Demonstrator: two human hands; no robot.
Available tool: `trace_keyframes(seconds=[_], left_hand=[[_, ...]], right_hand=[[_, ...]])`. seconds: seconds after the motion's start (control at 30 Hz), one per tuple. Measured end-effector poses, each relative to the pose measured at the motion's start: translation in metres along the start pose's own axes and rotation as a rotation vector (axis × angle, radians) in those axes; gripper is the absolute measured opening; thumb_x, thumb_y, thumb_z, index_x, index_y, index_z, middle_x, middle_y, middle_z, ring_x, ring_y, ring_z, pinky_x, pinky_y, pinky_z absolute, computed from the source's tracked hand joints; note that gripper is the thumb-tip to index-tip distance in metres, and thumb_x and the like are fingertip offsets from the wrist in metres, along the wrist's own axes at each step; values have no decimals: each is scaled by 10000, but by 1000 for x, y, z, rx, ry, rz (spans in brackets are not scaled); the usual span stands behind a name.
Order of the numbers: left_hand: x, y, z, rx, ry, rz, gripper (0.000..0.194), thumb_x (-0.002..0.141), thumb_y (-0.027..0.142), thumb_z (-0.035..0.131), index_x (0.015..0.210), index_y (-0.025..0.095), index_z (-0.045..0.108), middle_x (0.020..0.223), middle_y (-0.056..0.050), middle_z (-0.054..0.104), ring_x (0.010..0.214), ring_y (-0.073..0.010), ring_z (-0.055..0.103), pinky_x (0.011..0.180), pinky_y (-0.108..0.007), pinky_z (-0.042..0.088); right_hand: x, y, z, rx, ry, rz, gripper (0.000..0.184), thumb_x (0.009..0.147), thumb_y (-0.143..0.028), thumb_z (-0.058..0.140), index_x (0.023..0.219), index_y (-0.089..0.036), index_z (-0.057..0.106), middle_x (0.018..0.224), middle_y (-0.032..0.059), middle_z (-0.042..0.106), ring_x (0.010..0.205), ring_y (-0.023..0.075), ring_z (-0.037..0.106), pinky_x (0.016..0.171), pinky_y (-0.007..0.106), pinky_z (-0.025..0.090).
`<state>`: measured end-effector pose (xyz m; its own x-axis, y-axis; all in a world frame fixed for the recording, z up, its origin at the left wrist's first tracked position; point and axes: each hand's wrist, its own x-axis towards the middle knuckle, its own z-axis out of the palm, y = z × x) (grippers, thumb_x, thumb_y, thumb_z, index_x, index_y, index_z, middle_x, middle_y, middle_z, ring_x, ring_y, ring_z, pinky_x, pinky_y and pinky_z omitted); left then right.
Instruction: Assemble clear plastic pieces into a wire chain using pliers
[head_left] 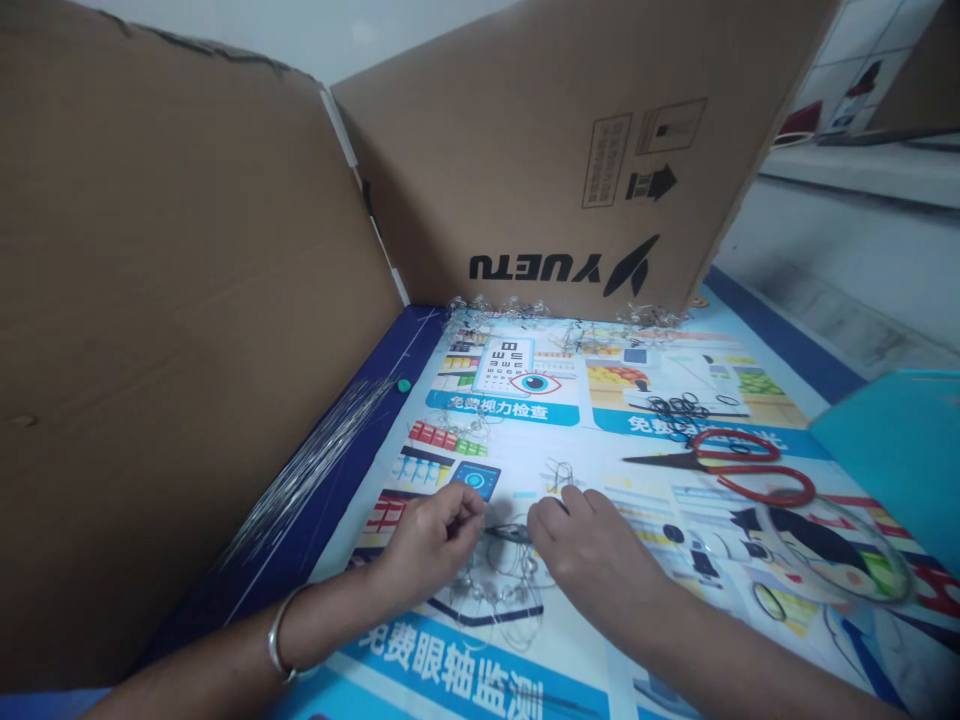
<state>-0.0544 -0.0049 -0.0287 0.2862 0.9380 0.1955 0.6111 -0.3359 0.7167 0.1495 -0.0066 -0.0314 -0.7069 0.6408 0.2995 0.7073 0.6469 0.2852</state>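
Note:
My left hand (431, 540) rests on the printed poster mat (675, 620), fingers pinched together on thin wire. A silver bangle (279, 640) is on its wrist. My right hand (585, 550) lies close to it, fingers curled around a small dark tool (506, 532) whose tip shows between the two hands. Under and in front of both hands lies a tangle of thin wire with clear beads (495, 590). What exactly the left fingers pinch is too small to see clearly.
Red-handled scissors (735, 465) lie to the right, with small dark rings (682, 408) beyond them. A bundle of straight silver wires (315, 470) lies along the left cardboard wall (172, 330). A cardboard box (570, 160) stands behind, clear beaded pieces (525, 308) at its foot. A teal object (900, 450) sits at right.

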Motion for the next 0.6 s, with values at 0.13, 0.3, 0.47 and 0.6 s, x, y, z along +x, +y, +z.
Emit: trace_keyframes(seconds=[0.13,0.3,0.47,0.6], left_hand=[[0,2,-1,17,5,16,33,789,145,511,775,165,533,578,44,547,510,-72,499,493,-161,385],[-1,1,-1,26,0,23,41,794,151,501,782,167,537,591,41,560,514,-72,504,493,-160,383],[-2,0,-1,50,-8,21,43,800,157,488,785,172,525,585,47,545,517,-74,502,498,-163,379],[-3,-1,-1,87,-1,30,30,806,172,492,810,176,521,604,43,565,533,-82,524,514,-173,390]], right_hand=[[-1,0,0,-4,11,2,145,699,-59,596,768,-170,533,697,26,518,663,205,463,560,336,291],[0,0,2,-8,37,-4,144,716,-38,564,753,-168,515,686,29,516,656,198,464,561,332,280],[0,3,3,4,42,-13,141,730,-50,566,784,-173,522,714,27,525,685,199,463,586,335,280],[-4,13,1,25,59,15,131,735,-72,581,788,-180,530,736,29,541,702,193,451,618,328,274]])
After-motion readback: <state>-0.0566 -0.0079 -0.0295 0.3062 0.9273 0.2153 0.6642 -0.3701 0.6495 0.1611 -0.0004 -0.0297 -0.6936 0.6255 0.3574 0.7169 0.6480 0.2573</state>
